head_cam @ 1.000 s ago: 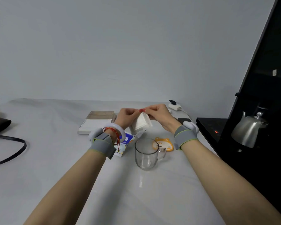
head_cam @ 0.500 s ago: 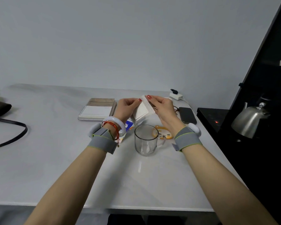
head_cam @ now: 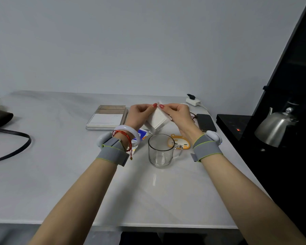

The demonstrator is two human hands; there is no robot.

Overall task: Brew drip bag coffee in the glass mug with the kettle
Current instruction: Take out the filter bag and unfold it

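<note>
A white drip bag [head_cam: 156, 119] hangs in the air just beyond the empty glass mug [head_cam: 160, 150]. My left hand [head_cam: 140, 114] and my right hand [head_cam: 178, 114] both pinch its top edge, thumbs nearly touching. The mug stands upright on the white table [head_cam: 60, 156], handle pointing right. The steel kettle [head_cam: 275, 129] sits on a black stand at the far right, apart from both hands. The blue and white torn wrapper [head_cam: 142, 136] lies behind my left wrist.
A spiral notebook [head_cam: 107, 117] lies at the back left of my hands. A black phone [head_cam: 205, 122], an orange cartoon coaster [head_cam: 179, 142] and a white charger [head_cam: 193, 101] are to the right. A dark bag with a strap [head_cam: 9, 138] lies at the far left.
Both hands stay pinched on the bag's top edge and have shifted slightly. The view has tilted down, so the table's near edge now shows.
</note>
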